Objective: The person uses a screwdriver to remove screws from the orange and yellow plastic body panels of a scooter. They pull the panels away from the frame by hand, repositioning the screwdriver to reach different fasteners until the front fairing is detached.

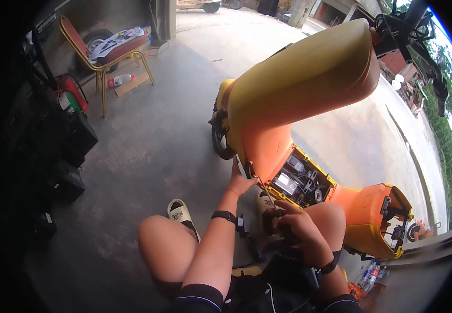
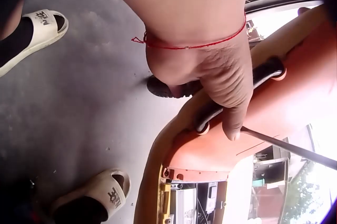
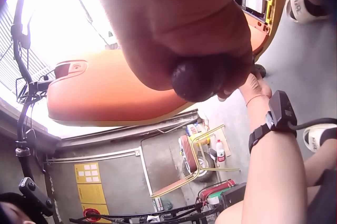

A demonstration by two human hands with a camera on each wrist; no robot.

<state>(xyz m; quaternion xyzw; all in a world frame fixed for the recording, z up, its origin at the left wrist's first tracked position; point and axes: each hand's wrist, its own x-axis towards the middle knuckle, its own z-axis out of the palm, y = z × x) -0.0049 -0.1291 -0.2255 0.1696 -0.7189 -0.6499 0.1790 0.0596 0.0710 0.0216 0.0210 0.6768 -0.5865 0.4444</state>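
Note:
An orange and yellow two-wheeler body stands in front of me, leaning across the head view. My right hand grips a screwdriver by its dark rounded handle. The long thin shaft points at the orange panel, its tip right by my left thumb. My left hand straddles a black grab bar on the body's side, thumb on the near face. Its other fingers are mostly hidden in the left wrist view. Beside the shaft, an uncovered compartment shows wiring and metal parts.
A red-seated chair holds papers at the back left, with a bottle on the floor beneath. Dark boxes line the left side. Plastic bottles lie at lower right. My sandals are on the concrete floor.

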